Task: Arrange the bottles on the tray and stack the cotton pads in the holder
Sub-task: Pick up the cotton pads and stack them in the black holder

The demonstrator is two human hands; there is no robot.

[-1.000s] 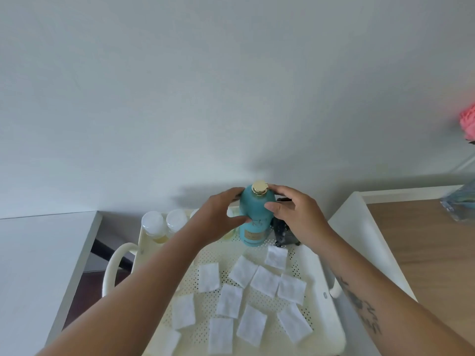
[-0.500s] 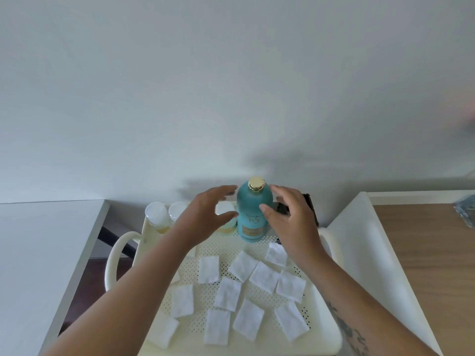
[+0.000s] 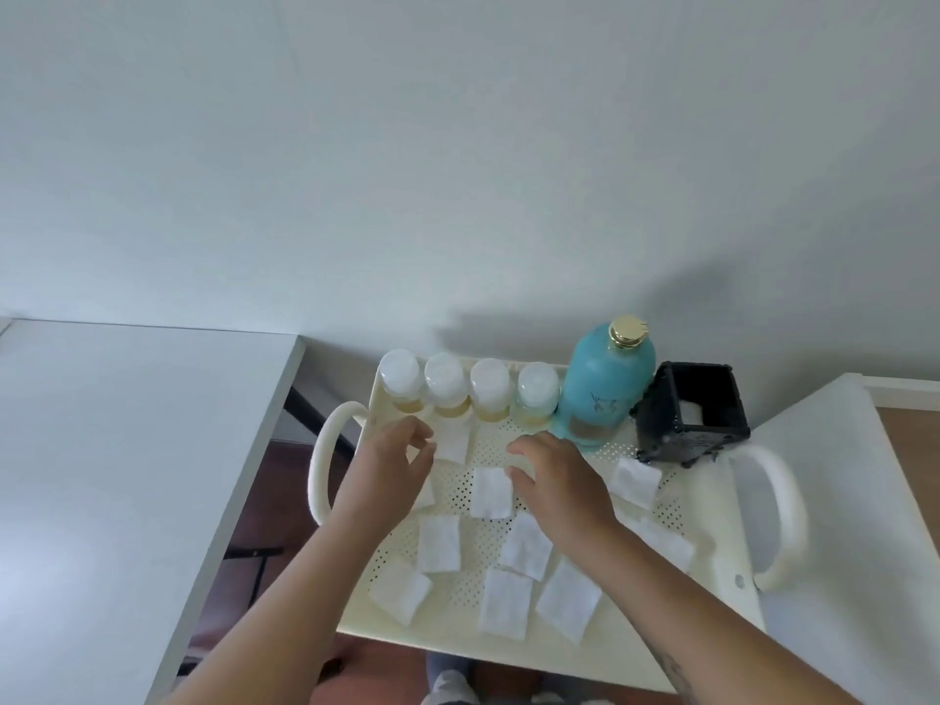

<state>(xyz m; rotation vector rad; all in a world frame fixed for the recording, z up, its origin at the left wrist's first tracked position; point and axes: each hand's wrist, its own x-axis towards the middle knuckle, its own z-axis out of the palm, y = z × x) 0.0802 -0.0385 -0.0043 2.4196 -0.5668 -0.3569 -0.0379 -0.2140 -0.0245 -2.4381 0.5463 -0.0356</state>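
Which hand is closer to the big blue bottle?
Right. The right hand is just in front of the teal bottle; the left hand is farther off to the left.

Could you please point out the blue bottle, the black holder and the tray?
blue bottle [image 3: 610, 384], head view, on its body below the cap.
black holder [image 3: 686, 442], head view, on its near wall.
tray [image 3: 717, 618], head view, on a bare part near its right edge.

tray [image 3: 714, 592] | small bottles [image 3: 490, 389], teal bottle [image 3: 608, 389], black holder [image 3: 692, 439], cotton pads [image 3: 491, 493]
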